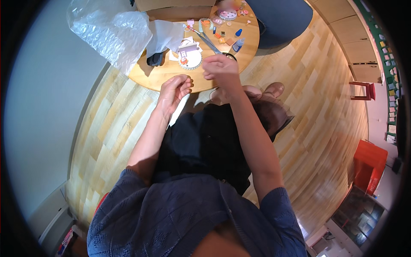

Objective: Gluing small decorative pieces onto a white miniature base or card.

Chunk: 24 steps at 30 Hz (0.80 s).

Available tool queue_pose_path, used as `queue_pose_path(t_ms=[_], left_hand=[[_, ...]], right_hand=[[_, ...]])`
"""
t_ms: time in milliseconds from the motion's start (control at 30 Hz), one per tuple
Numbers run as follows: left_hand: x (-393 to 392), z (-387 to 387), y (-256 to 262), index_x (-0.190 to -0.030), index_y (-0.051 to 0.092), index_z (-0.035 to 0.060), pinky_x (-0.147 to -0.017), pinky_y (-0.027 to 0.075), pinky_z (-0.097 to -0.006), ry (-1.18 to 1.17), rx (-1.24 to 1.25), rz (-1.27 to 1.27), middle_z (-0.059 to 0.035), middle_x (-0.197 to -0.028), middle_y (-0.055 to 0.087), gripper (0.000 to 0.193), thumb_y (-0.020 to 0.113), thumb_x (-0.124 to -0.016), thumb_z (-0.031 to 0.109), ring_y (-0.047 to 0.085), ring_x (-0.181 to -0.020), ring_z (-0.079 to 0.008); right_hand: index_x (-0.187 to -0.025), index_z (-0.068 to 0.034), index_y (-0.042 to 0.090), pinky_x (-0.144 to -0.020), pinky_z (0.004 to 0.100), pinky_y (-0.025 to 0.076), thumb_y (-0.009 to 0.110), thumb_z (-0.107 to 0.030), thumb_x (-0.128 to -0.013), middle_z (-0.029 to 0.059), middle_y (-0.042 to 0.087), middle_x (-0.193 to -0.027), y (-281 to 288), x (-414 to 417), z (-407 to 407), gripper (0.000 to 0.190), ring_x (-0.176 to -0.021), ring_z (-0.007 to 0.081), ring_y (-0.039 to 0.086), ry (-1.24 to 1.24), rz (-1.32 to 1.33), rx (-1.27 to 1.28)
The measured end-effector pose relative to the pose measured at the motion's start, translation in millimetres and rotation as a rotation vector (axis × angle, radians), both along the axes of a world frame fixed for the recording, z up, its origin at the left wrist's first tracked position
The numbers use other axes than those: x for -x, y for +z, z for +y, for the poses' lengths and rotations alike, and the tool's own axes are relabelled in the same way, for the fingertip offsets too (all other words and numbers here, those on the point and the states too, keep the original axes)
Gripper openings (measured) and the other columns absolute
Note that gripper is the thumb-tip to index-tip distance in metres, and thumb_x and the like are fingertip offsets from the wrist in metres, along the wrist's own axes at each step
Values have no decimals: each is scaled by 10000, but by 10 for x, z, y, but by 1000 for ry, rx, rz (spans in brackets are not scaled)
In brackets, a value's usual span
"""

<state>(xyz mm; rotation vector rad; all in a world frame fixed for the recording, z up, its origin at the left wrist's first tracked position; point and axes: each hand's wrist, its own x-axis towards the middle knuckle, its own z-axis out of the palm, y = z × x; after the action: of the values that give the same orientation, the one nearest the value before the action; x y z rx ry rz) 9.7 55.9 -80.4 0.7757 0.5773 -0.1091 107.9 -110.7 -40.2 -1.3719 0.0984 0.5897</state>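
My left hand [176,90] hovers at the near edge of the round wooden table [151,77], with its fingers curled in towards the thumb. To the right, my right hand [222,69] is bent into a loose curl and slightly blurred. Whether either hand pinches something small is hidden by the fingers. Beyond them lies a white round piece with a scalloped edge [194,63]. It carries a pale lilac panel [188,48] and a small orange decoration [184,61]. Scissors [210,43] with dark handles lie just past my right hand.
White paper scraps [173,57] and a black object [155,59] lie left of the round piece. A bottle with a blue lower part [238,45], a blue cap [238,32] and several small decorations sit right. Clear plastic [112,35] overhangs the left edge; a cardboard box [176,13] stands behind.
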Motion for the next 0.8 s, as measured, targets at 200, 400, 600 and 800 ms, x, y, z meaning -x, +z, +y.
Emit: queue_pose_path(t_ms=[200,400,600,800], left_hand=[[-27,-37,41,-994,633,13,-727,538,-255,-48,-5,22,-65,-928,664,163,599,-918,154,648,-828,-129],[-23,-64,31,-978,645,2,-690,528,-243,-37,-24,25,-81,-918,685,149,611,-907,129,658,-816,-129],[-48,-116,68,-934,657,-25,-640,522,-227,-16,-37,26,-90,-862,697,129,628,-893,94,662,-761,-125],[-58,-188,143,-917,674,-57,-671,545,-237,-3,-128,50,-122,-848,707,136,624,-889,66,670,-720,-140]], right_hand=[[-897,-28,659,-612,291,524,695,-24,-763,125,652,-799,-51,249,101,139,-684,208,664,178,-832,343],[-844,-49,647,-624,337,521,712,-55,-743,102,647,-804,-21,339,172,121,-707,259,661,225,-920,483],[-796,-71,616,-608,385,508,682,-91,-754,104,623,-778,-15,348,149,81,-708,294,640,246,-1083,616],[-829,-58,617,-607,358,514,704,-75,-747,114,628,-785,-17,360,154,121,-696,274,650,264,-1168,749]])
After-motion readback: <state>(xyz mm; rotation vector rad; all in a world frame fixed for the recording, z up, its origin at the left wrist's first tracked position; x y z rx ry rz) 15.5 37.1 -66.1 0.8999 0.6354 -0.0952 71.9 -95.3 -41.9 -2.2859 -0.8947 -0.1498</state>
